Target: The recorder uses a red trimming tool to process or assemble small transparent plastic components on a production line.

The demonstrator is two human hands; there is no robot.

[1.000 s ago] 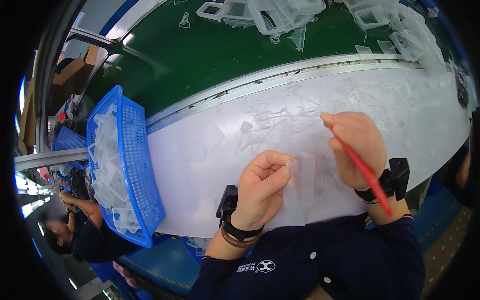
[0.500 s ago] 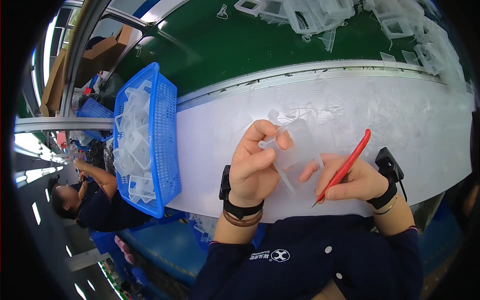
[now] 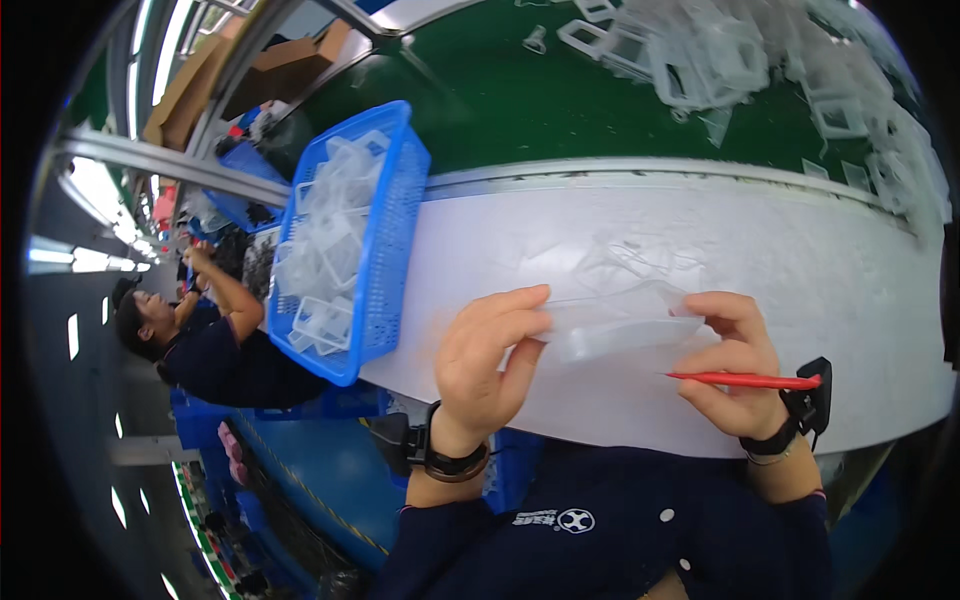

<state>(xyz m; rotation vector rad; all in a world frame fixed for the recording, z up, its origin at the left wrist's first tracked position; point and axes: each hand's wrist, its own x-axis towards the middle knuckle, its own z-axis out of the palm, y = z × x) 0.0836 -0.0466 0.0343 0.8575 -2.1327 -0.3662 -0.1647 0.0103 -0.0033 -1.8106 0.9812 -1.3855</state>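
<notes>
My left hand [image 3: 488, 362] pinches the left end of a translucent plastic part [image 3: 625, 335] between thumb and fingers. The part is held above the white tabletop, with a long side facing me; its exact shape is hard to make out. My right hand [image 3: 738, 365] steadies its other end with the upper fingers. That same hand grips a slim red tool [image 3: 745, 380] with a thin pointed tip. The tool lies nearly level, its tip pointing left below the part. Thin scraps of translucent plastic [image 3: 640, 262] lie on the table just beyond the part.
To the left, a blue perforated basket [image 3: 400, 200] holds many translucent parts. Past the metal ledge [image 3: 640, 170], a green surface [image 3: 480, 110] carries heaps of translucent frames [image 3: 700, 60]. A co-worker [image 3: 205, 325] is at far left, near cardboard boxes [image 3: 290, 65].
The part has turned and now spans both hands. My right hand has moved up to its right end, and the red tool has swung from slanting to nearly level. The view has shifted.
</notes>
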